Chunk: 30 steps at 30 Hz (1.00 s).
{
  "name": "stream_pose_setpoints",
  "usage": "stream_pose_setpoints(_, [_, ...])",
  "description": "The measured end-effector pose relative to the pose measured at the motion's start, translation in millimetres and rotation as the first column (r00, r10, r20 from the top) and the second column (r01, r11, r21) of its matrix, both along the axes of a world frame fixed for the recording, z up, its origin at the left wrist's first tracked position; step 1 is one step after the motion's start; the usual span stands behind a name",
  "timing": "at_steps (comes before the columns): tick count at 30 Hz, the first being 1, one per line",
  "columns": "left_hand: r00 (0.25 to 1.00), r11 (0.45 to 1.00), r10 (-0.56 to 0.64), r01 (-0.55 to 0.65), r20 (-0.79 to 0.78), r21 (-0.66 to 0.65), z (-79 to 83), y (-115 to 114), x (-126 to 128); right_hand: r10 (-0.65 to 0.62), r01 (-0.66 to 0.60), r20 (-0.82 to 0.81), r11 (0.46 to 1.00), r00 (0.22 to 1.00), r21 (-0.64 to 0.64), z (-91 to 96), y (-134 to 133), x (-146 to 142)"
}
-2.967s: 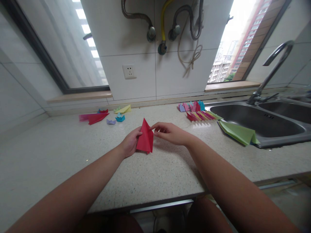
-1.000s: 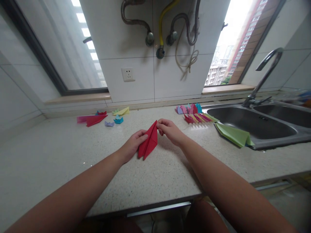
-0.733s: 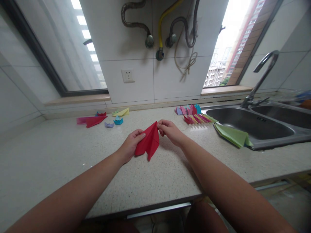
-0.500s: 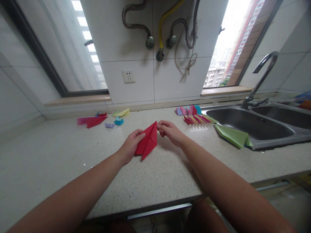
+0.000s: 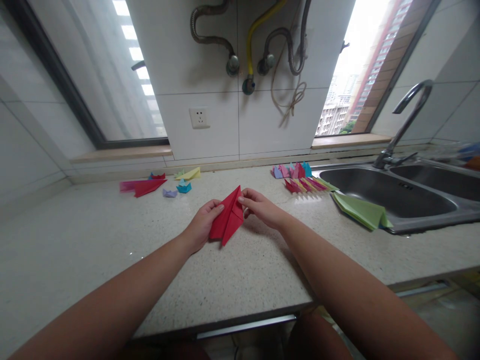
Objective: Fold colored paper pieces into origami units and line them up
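A folded red paper [image 5: 227, 221], pointed at its far end, lies on the speckled countertop [image 5: 93, 245] between my hands. My left hand [image 5: 200, 225] grips its left side, fingers closed on the lower edge. From the right, my right hand [image 5: 258, 207] pinches the paper's upper right edge near the tip with thumb and fingers.
Small folded paper shapes [image 5: 296, 171] and a fanned row of coloured papers [image 5: 309, 184] lie right of my hands. Green sheets [image 5: 360, 210] overlap the steel sink [image 5: 397, 192] rim, with a tap [image 5: 407, 115] behind. More paper pieces [image 5: 144, 186] lie at the back left. A socket [image 5: 199, 118] is on the wall.
The red paper has been turned and narrowed, from a broad upright triangle to a slim shape pointing up-right. My right hand's pinch slid slightly down the right edge.
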State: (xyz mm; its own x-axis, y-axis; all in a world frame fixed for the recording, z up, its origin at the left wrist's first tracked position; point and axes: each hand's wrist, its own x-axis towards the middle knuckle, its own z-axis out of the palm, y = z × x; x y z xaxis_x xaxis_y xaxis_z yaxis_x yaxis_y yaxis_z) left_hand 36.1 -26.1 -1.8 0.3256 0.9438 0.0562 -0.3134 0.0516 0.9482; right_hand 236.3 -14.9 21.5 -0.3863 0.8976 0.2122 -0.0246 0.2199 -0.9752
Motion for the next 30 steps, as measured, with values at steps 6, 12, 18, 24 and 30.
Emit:
stream_pose_setpoints(6, [0.999, 0.999, -0.028, 0.028, -0.022, 0.022, 1.8, -2.9, 0.0, 0.035, -0.033, -0.038, 0.997, 0.999, 0.069, -1.2, 0.9, -1.5])
stream_pose_setpoints(12, [0.992, 0.992, -0.017, 0.033, -0.123, 0.126, 0.6, -3.5, 0.4, 0.017, -0.008, -0.111, 0.997, 0.994, 0.082, 0.8, 0.1, -4.5])
stream_pose_setpoints(18, [0.988, 0.982, -0.1, 0.118, -0.121, 0.15, 2.0, -5.2, 3.9, -0.01, 0.021, -0.149, 0.997, 0.989, 0.074, 0.4, -0.5, -6.0])
stream_pose_setpoints(24, [0.985, 0.977, -0.13, 0.147, -0.117, 0.154, 0.0, -5.2, 6.3, -0.037, 0.047, -0.127, 0.996, 0.991, 0.074, 0.0, 0.1, -7.1])
stream_pose_setpoints(30, [0.979, 0.98, -0.142, 0.16, -0.143, 0.12, -4.9, -2.9, 4.6, -0.078, 0.076, 0.011, 0.992, 0.997, 0.098, 0.1, 2.4, -5.4])
